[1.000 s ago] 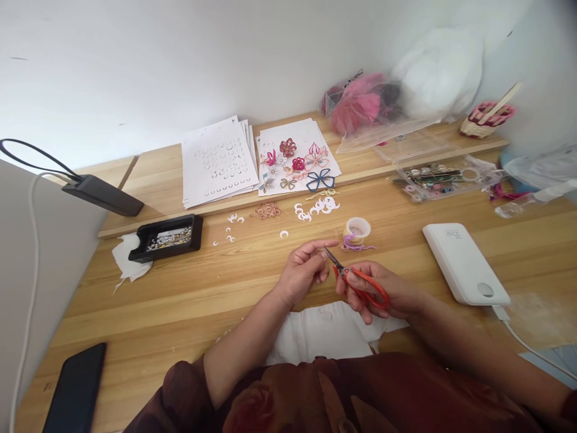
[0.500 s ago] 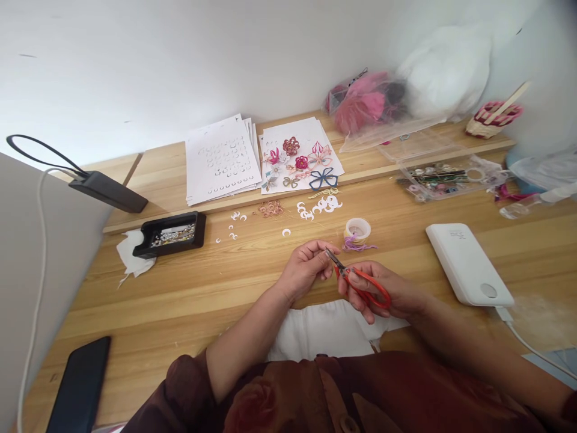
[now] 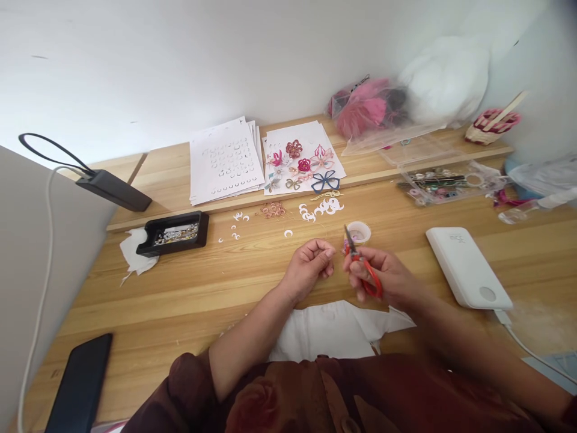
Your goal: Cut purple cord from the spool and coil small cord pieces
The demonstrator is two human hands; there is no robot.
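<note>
In my right hand (image 3: 385, 278) is a pair of red-handled scissors (image 3: 373, 282), its dark blades pointing up and away from me, close together. My left hand (image 3: 311, 267) is closed in a pinch just to the left of it; what the fingertips hold is too small to make out. Behind the scissors stands a roll of tape (image 3: 360, 231) with purple thread about it, partly covered by the blades. White paper crescents (image 3: 329, 206) and copper-coloured rings (image 3: 273, 209) lie beyond my hands. A white cloth (image 3: 329, 331) lies in front of me.
Looped flowers (image 3: 325, 180) rest on paper sheets on the raised shelf, beside a stack of cut paper (image 3: 225, 162). A black tray of beads (image 3: 175, 233) and a phone (image 3: 81, 385) are at left. A white power bank (image 3: 469, 267) and a clear parts box (image 3: 444, 180) are at right.
My right hand has drawn the scissors away from my left fingertips, slightly to the right, and turned the blades more upright. My left hand keeps its pinch nearly in place.
</note>
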